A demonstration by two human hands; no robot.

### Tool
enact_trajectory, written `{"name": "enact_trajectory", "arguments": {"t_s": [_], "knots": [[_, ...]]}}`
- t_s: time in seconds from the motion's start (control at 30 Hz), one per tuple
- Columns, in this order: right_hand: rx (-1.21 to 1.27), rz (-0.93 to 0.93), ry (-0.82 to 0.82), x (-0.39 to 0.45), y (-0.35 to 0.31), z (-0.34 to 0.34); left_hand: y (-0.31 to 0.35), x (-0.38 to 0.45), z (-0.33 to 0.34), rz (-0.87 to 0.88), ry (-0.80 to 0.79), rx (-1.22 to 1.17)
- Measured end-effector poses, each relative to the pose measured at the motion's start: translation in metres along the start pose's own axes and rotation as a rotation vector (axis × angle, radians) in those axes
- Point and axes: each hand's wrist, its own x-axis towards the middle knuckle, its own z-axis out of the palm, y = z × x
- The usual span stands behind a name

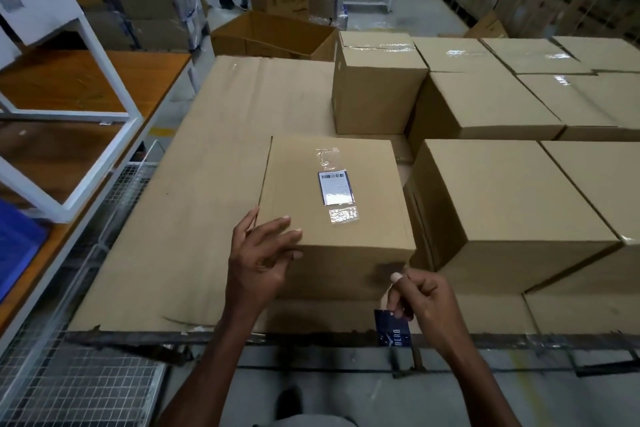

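Observation:
A sealed brown cardboard box stands in front of me on a flat cardboard sheet. A white barcode label is stuck on its top under clear tape. My left hand lies at the box's near left corner, its fingers loosely spread and touching the top edge. My right hand is at the box's near right bottom corner. It pinches a small dark blue card with white letters, and its taped thumb points up at the box.
Several sealed boxes fill the pallet to the right and behind. An open empty carton stands at the back. A white metal rack with wooden shelves and a wire mesh cage are on the left. A person's legs show far back.

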Motion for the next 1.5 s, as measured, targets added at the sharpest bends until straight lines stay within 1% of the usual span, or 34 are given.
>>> {"name": "enact_trajectory", "arguments": {"t_s": [0.1,0.23,0.3,0.37,0.47,0.53,0.63,0.8,0.87,1.0,1.1,1.23,1.5], "knots": [[-0.022,-0.166,-0.006,0.001,-0.034,-0.015,0.005,-0.004,0.0,0.012,-0.027,0.028],[-0.102,-0.234,0.069,0.031,-0.059,-0.027,0.01,0.002,-0.007,0.006,0.021,0.011],[-0.18,-0.232,0.125,0.053,-0.068,-0.029,0.013,0.014,-0.011,-0.065,0.053,-0.027],[-0.24,-0.227,0.166,0.073,-0.074,-0.029,0.012,0.032,-0.013,-0.175,0.059,-0.052],[-0.309,-0.209,0.23,0.099,-0.076,-0.027,0.003,0.056,-0.01,-0.348,0.005,-0.065],[-0.371,-0.238,0.244,0.118,-0.082,-0.024,-0.003,0.068,-0.006,-0.413,-0.055,-0.052],[-0.496,-0.309,0.189,0.151,-0.095,-0.014,-0.008,0.089,0.003,-0.421,-0.148,0.033],[-0.686,-0.329,0.033,0.206,-0.099,0.01,-0.009,0.11,0.026,-0.444,-0.359,0.156],[-0.758,-0.334,-0.013,0.222,-0.096,0.019,-0.005,0.108,0.033,-0.426,-0.4,0.237],[-0.806,-0.274,-0.1,0.243,-0.097,0.032,-0.003,0.106,0.035,-0.414,-0.406,0.253],[-0.871,-0.273,-0.119,0.253,-0.1,0.036,-0.006,0.106,0.034,-0.419,-0.395,0.24],[-0.997,-0.343,-0.111,0.254,-0.103,0.038,-0.007,0.105,0.034,-0.431,-0.397,0.235],[-1.016,-0.35,-0.071,0.248,-0.107,0.035,-0.001,0.104,0.038,-0.427,-0.392,0.258]]}}
